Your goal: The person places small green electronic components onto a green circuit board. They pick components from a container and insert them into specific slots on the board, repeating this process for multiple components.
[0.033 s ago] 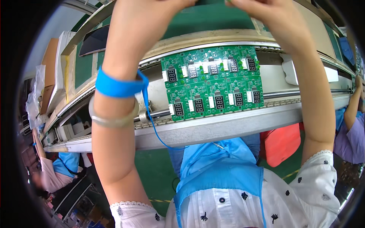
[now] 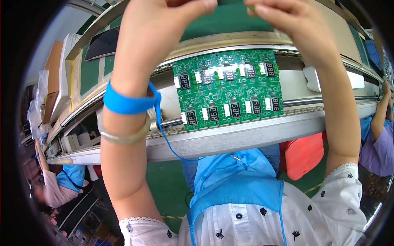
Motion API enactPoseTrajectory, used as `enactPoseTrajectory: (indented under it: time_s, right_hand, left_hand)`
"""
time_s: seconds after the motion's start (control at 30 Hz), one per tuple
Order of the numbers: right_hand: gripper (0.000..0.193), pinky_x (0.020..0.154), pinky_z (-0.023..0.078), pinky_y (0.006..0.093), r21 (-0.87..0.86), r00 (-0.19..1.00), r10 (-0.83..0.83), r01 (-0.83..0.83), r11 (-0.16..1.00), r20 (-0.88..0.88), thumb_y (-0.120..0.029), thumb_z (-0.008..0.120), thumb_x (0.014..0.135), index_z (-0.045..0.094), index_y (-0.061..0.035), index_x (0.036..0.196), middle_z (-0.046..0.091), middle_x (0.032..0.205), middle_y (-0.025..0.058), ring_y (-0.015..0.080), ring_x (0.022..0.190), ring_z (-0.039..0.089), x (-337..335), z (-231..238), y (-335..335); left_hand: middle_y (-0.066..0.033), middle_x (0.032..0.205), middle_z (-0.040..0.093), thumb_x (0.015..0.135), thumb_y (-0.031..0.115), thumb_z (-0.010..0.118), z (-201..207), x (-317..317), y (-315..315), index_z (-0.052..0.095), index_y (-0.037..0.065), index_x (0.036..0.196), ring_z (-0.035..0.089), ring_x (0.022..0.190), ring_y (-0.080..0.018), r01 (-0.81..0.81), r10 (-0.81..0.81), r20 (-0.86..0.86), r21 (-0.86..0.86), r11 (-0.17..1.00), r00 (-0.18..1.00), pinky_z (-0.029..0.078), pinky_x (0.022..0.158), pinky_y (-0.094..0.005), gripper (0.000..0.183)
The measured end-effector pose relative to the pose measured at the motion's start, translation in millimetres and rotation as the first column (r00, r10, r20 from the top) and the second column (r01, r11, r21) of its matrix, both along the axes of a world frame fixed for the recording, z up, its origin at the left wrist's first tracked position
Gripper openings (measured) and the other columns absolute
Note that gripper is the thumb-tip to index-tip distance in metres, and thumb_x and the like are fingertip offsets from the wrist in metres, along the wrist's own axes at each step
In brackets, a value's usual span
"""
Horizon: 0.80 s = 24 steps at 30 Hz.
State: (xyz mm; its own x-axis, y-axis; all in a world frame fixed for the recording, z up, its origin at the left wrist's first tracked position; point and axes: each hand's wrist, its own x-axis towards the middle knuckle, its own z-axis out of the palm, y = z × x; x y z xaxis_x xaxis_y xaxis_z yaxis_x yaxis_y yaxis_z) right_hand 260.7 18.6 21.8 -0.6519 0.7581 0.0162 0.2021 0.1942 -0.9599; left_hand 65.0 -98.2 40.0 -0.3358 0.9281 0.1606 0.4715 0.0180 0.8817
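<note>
A green circuit board panel (image 2: 230,90) lies across the conveyor rails in front of me. It carries two rows of digit displays, white connectors and several small green LEDs, mostly along the far row. Beyond its far edge, my left hand (image 2: 160,28) is raised with thumb and finger drawn together; the frame's top edge cuts off the rest, and what it holds, if anything, is hidden. My right hand (image 2: 291,24), also past the board, pinches a small green LED (image 2: 251,8) between thumb and fingertip. Around my left wrist is a blue strap (image 2: 127,98) with a cord.
The conveyor's metal front rail (image 2: 238,135) runs between me and the board. A white piece (image 2: 312,78) lies inside the line at right. At far left are a dark flat device (image 2: 101,43) and clear plastic (image 2: 39,106). Co-workers' arms show at both sides.
Both my hands have come slightly nearer to me, bringing more of their fingers and the green LED into view. The board sits a touch farther left in the picture.
</note>
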Motion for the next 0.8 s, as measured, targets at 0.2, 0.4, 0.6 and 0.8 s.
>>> enactPoseTrajectory:
  time_s: [0.2,0.4,0.6,0.8]
  right_hand:
    - [0.024,0.095,0.053,0.0284,-0.258,0.989,0.073,-0.105,0.960,-0.133,-0.011,0.070,0.098,0.070,0.0001,0.119,0.073,0.110,0.0086,0.0150,0.104,0.069,61.0,-33.9,-20.2]
    - [0.019,0.093,0.054,0.0287,-0.202,0.990,0.046,-0.073,0.977,-0.135,-0.007,0.072,0.094,0.071,-0.0002,0.113,0.072,0.105,0.0060,0.0149,0.102,0.069,68.1,-38.4,-35.7]
    - [0.017,0.093,0.052,0.0290,-0.061,0.993,0.038,-0.045,0.997,-0.116,-0.001,0.072,0.091,0.073,0.0000,0.107,0.072,0.104,0.0057,0.0137,0.100,0.067,71.2,-41.5,-43.0]
    - [0.017,0.093,0.052,0.0295,-0.014,0.991,0.079,-0.081,0.997,-0.105,0.004,0.072,0.088,0.073,0.0023,0.105,0.070,0.106,0.0076,0.0149,0.102,0.066,70.4,-39.3,-47.2]
  left_hand:
    - [-0.0112,0.103,0.077,0.095,0.011,0.073,-23.6,10.0,-28.7,0.075,-0.001,0.116,0.071,0.099,-0.0144,0.247,-0.216,0.276,-0.080,0.966,0.937,0.054,0.091,-0.0267,0.024]
    - [-0.0095,0.103,0.078,0.095,0.010,0.073,-31.3,29.2,-40.5,0.074,0.000,0.116,0.070,0.097,-0.0114,0.239,-0.189,0.365,-0.096,0.966,0.911,0.051,0.084,-0.0238,0.024]
    - [-0.0071,0.101,0.077,0.094,0.009,0.074,-42.7,28.1,-44.6,0.075,0.002,0.112,0.068,0.091,-0.0081,0.238,-0.183,0.398,-0.091,0.967,0.899,0.049,0.078,-0.0217,0.019]
    - [-0.0035,0.099,0.076,0.092,0.007,0.074,-45.4,29.1,-44.4,0.075,0.002,0.109,0.067,0.090,-0.0075,0.217,-0.173,0.335,-0.096,0.971,0.926,0.049,0.078,-0.0212,0.017]
